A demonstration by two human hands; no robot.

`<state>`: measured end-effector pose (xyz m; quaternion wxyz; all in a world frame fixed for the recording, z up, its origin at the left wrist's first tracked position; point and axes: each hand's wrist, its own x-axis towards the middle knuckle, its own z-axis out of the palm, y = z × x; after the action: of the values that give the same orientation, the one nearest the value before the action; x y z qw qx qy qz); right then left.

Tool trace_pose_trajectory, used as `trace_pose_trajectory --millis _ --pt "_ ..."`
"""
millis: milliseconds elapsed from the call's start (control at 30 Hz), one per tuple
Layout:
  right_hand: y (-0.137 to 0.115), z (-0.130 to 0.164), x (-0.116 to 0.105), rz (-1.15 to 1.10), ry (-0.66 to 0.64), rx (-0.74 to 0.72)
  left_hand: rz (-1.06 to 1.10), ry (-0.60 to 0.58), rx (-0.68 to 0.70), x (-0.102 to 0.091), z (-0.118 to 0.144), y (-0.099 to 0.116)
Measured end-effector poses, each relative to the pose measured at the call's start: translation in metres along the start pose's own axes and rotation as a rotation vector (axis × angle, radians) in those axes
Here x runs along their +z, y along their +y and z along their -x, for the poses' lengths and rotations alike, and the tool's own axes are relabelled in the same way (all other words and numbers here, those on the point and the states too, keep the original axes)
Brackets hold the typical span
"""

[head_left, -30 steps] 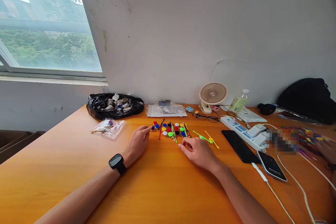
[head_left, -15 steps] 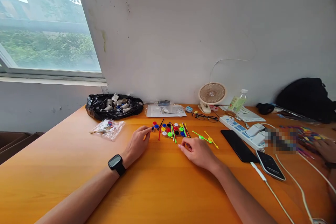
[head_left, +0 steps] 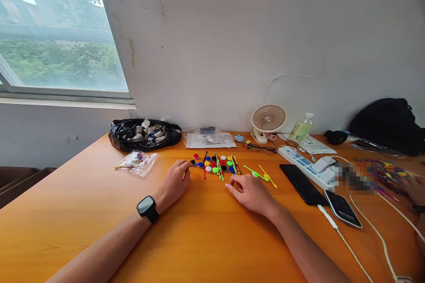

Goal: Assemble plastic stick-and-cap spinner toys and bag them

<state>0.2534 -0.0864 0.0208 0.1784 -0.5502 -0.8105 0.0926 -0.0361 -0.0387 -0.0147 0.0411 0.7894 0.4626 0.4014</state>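
Dozens of small coloured plastic discs (head_left: 215, 164) lie in a tight cluster on the orange desk (head_left: 199, 239), in its far half and short of the back edge, with several thin coloured sticks (head_left: 219, 169) laid across and among them. The left hand (head_left: 175, 181) rests palm down just to the left of the cluster, fingers loosely bent and not clenched, its fingertips touching the desk right at the nearest pieces, a dark disc and a blue one (whether a piece is pinched there is too small to tell). A black smartwatch (head_left: 147, 207) sits on that wrist. The right hand (head_left: 251, 193) lies on the desk on the near-right side of the cluster, fingers curled inward and pointing left, its fingertips just short of the nearest green stick; it seems to grasp nothing, though the curled fingers hide the palm. Beyond its knuckles lie a green stick and a yellow stick (head_left: 267, 176), a little apart from the main cluster.

Toward the left edge of the desk lies a clear plastic bag (head_left: 137, 162) of small parts, and behind it, near the back edge, a black bag (head_left: 143, 134) holding pale cylindrical pieces. Along the back edge stand a small fan (head_left: 268, 120) and a bottle (head_left: 301, 130), with glasses (head_left: 260, 147) in front. Right of the hands lie a power strip (head_left: 307, 166) and two phones (head_left: 300, 178). Another person's hand (head_left: 415, 188) shows at the right edge.
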Motion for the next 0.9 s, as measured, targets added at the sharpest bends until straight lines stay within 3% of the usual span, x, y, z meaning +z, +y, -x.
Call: trace_pose_trajectory --millis 333,500,633,700,767,833,900 --pt "-0.014 0.001 -0.005 -0.075 -0.001 -0.044 0.09 0.006 0.074 -0.018 0.001 0.017" --pt "-0.027 0.005 0.005 -0.268 0.0 -0.137 0.171 -0.186 0.199 -0.016 0.012 0.037" --pt "-0.036 0.006 0.018 -0.431 -0.099 -0.21 0.2 -0.286 0.289 -0.013 0.022 0.054" --pt "-0.038 0.005 0.024 -0.54 -0.143 -0.189 0.217 -0.259 0.28 -0.011 0.025 0.059" --pt "-0.039 0.003 0.03 -0.663 -0.158 -0.126 0.237 -0.15 0.213 -0.009 0.026 0.06" --pt "-0.038 0.0 0.034 -0.772 -0.128 -0.063 0.232 -0.027 0.129 -0.009 0.026 0.058" --pt "-0.035 -0.004 0.034 -0.87 -0.063 -0.017 0.209 -0.017 0.083 -0.011 0.024 0.056"
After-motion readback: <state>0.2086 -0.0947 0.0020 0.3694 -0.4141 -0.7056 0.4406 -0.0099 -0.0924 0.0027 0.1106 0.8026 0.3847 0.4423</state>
